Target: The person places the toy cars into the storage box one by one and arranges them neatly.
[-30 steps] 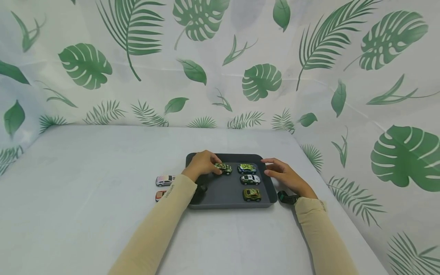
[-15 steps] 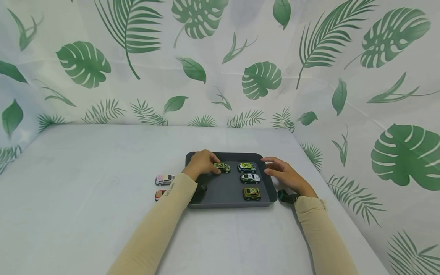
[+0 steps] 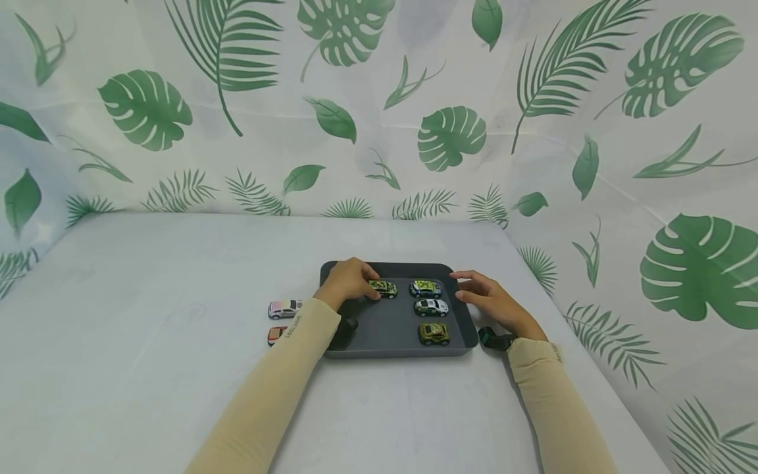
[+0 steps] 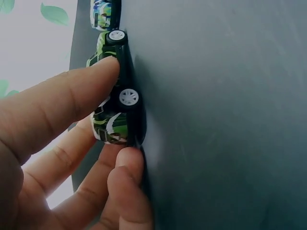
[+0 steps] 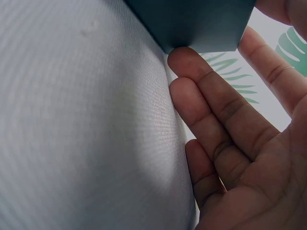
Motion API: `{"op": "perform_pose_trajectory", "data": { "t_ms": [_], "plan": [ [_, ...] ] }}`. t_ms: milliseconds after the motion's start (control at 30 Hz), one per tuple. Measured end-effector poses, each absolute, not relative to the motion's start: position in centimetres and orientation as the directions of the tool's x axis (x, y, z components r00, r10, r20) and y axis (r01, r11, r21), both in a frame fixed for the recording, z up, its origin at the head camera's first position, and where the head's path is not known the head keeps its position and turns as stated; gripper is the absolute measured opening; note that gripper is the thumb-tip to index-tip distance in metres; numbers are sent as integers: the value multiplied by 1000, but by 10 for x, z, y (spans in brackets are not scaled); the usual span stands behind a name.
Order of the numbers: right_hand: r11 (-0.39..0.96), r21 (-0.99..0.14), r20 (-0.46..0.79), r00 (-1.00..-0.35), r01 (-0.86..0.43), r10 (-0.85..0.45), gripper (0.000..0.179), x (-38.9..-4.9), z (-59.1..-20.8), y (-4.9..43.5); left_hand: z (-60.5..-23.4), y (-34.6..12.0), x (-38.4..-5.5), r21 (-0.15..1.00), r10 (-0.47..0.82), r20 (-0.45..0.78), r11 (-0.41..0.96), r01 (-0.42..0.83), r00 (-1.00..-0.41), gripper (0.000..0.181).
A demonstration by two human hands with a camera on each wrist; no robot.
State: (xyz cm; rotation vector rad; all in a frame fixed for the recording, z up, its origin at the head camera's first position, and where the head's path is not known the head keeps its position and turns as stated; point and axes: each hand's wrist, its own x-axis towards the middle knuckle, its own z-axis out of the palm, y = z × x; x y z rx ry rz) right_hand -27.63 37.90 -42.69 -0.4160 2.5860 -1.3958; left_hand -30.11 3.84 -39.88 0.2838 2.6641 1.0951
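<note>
My left hand (image 3: 348,283) reaches into a dark grey rectangular tray (image 3: 399,353) and pinches a green camouflage toy car (image 3: 386,289) near the back wall. In the left wrist view the thumb lies along the side of that toy car (image 4: 115,125), its wheels close to the tray floor. To its right in the tray are a yellow-green and blue toy car (image 3: 425,288), a white and black one (image 3: 431,307) and an olive camouflage one (image 3: 434,334). My right hand (image 3: 490,301) rests at the tray's right side, its fingers loosely extended by the wall and on the cloth.
Outside the tray at left, a white and pink toy car (image 3: 284,309) and an orange-red one (image 3: 276,335) lie on the white cloth, partly behind the left sleeve. A dark object (image 3: 349,324) shows beneath the left wrist. A leaf-print backdrop (image 3: 379,131) rises behind the table.
</note>
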Motion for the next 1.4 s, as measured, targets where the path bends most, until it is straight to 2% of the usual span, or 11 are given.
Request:
{"op": "perform_pose_trajectory", "data": {
  "t_ms": [767,1400],
  "plan": [
    [515,-843,-23,-946,-156,-323,53,-277,-426,379,-385,30,-296,725,290,-85,674,141,-953,40],
    [516,-841,-22,-945,-159,-327,53,-274,-424,377,-375,18,-283,713,372,-9,654,255,-928,40]
  ]
}}
